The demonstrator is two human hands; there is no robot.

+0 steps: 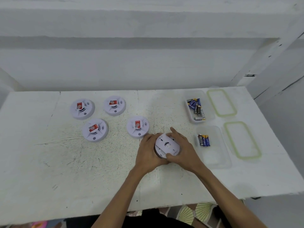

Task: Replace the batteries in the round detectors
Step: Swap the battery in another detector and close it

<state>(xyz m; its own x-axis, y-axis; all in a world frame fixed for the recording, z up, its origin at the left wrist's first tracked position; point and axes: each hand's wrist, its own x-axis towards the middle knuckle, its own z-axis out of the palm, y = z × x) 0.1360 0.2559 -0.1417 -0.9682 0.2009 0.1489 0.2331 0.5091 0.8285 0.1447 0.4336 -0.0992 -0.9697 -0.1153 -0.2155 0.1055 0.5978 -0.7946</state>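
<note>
The detector (167, 145) is gripped at its rim by the left hand (148, 153) and right hand (182, 150); it is judged light, rigid, smooth plastic.

Left hand (147, 151), right hand (185, 149) — both around one detector (166, 146)

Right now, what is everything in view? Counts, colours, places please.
table: one, white, under everything
face-up detectors: four, white with red labels, table's left-centre
held detector: one, white, back up, between both hands
far container: one, clear, table's right rear
far batteries: several, blue and black, in far container
near container: one, clear, right of held detector
near batteries: a few, blue and black, in near container
lids: two, clear with green rims, right of the containers
left hand: one, grips held detector
right hand: one, grips held detector
</note>
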